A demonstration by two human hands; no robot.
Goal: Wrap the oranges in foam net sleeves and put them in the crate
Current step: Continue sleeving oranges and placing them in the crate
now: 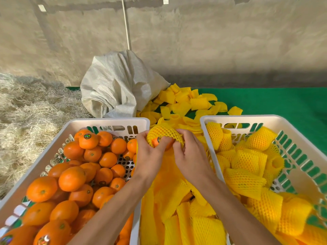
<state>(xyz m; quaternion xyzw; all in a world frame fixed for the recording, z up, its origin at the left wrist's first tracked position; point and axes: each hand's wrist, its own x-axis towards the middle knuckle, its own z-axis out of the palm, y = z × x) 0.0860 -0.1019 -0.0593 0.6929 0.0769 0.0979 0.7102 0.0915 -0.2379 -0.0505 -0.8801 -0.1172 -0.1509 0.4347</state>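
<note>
At the bottom centre of the frame lies a thick heap of loose yellow foam sleeves (178, 214), filling the gap between two white crates. The left crate (109, 122), taking up the lower left, is piled with bare oranges (70, 181), several carrying small round stickers. The right crate (230, 119), in the lower right, holds oranges already wrapped in yellow netting (247, 181).

Two bare forearms come up from the bottom edge and meet in the middle of the picture, above the loose heap. There the left hand (150, 154) and the right hand (191, 152) both grip one foam net sleeve (164, 132) stretched over an orange (156, 141); the fingers of each hand are curled into the netting's lower edge, and a sliver of orange peel with a sticker shows between them.

Just beyond the hands, more flat sleeves (194, 103) are scattered over a green mat (274, 101) in the centre right. A crumpled white woven sack (120, 85) stands above centre. Straw (26, 106) covers the ground at the left edge, and a rough grey wall (194, 36) fills the top.
</note>
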